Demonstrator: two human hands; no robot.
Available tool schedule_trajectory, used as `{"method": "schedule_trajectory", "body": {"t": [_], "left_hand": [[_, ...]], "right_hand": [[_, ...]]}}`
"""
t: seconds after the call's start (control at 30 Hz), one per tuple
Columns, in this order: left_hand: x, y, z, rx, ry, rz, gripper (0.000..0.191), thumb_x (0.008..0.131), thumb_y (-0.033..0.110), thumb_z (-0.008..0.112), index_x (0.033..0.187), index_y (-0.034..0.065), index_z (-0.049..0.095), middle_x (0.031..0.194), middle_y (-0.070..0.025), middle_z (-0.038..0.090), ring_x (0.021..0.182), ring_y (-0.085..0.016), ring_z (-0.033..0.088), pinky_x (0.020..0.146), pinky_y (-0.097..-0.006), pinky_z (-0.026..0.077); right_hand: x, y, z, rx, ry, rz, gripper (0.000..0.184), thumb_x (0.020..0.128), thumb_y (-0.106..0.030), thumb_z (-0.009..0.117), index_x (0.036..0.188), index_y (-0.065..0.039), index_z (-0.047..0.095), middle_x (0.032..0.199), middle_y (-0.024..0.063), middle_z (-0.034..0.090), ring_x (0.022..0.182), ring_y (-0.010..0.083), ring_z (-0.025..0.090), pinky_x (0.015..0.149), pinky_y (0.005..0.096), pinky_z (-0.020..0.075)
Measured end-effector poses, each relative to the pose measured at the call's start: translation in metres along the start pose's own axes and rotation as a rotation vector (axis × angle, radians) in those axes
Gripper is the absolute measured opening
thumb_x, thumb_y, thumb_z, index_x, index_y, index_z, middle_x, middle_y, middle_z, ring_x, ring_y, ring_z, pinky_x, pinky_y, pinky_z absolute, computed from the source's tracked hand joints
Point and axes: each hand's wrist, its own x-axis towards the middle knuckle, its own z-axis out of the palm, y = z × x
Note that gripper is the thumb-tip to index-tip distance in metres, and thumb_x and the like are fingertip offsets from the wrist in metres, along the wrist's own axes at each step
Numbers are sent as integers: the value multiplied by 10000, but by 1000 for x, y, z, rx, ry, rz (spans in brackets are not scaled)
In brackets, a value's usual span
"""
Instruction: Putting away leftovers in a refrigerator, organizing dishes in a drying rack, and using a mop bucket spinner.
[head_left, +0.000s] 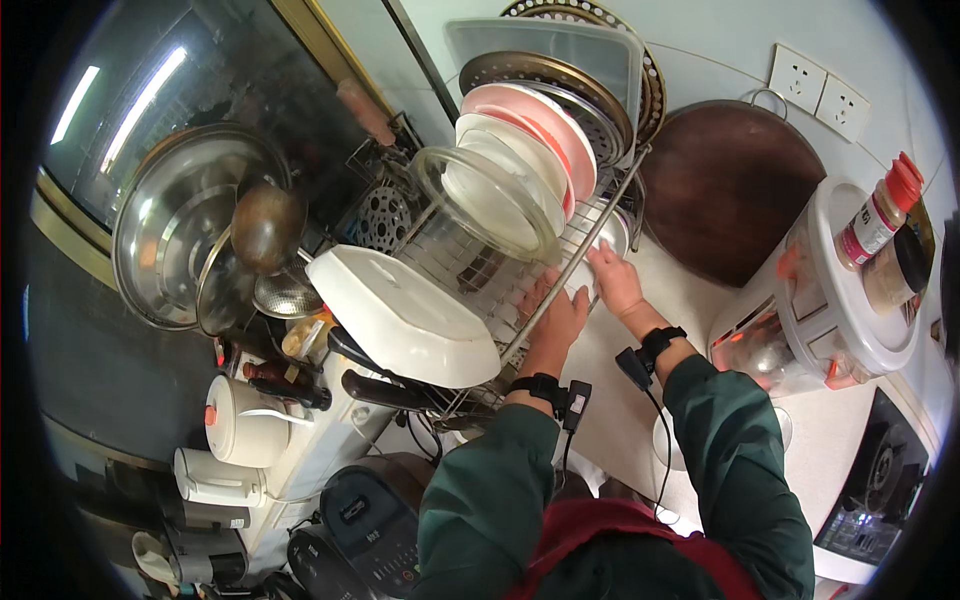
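Both my hands are at the front rail of a wire dish rack (577, 259). My left hand (556, 315) reaches in at the rail, its thumb apart and its fingertips partly hidden by the wires. To the right of it, my right hand (619, 281) has its fingertips by a white dish (616, 229) under the upper shelf. Whether either hand grips a dish is not clear. On the upper shelf, a clear glass bowl (551, 244) stands on edge before white plates (517, 150) and pink-rimmed plates (581, 139). A white rectangular dish (405, 315) leans at the near left end.
Behind the plates stand perforated steamer trays (547, 67) and a translucent plastic tray (626, 52). A round dark wooden board (731, 187) leans on the wall. At right, a white bin (810, 300) carries seasoning jars (874, 225). Steel basins (187, 225) hang left.
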Motion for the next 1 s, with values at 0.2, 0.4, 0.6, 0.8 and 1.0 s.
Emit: {"method": "schedule_trajectory", "body": {"t": [0.2,0.4,0.6,0.8,1.0], "left_hand": [[-11,8,-7,158,4,32,666,715,298,588,1301,108,335,1257,-155,416,1127,-354,392,931,-502,287],[-12,7,13,7,109,152,611,691,335,617,1217,91,427,1159,-187,496,1050,-358,466,891,-457,357],[1,-2,13,37,121,66,563,718,422,631,1147,103,452,1081,-169,548,1004,-354,497,822,-486,379],[0,14,5,230,144,87,634,753,430,589,1284,167,363,1259,-110,450,1082,-330,463,833,-536,358],[-6,11,16,188,80,59,686,752,430,586,1324,157,322,1283,-105,430,1096,-318,469,844,-488,399]], "right_hand": [[-4,12,-6,413,-433,23,559,743,4,482,1282,-15,335,1246,282,395,1218,382,326,965,367,359],[-44,-8,-93,529,-536,157,517,775,-76,529,1263,-17,372,1223,251,436,1188,349,384,855,339,421],[-207,-10,-171,233,-82,599,561,784,-157,561,1250,68,343,1238,287,399,1173,386,376,962,393,328],[-327,-66,-160,701,125,1505,656,733,-244,659,1219,41,325,1068,201,484,935,269,504,646,383,458],[-330,-54,-132,1499,376,1536,365,752,-35,477,1108,-79,407,973,106,499,818,216,528,569,358,464]]}}
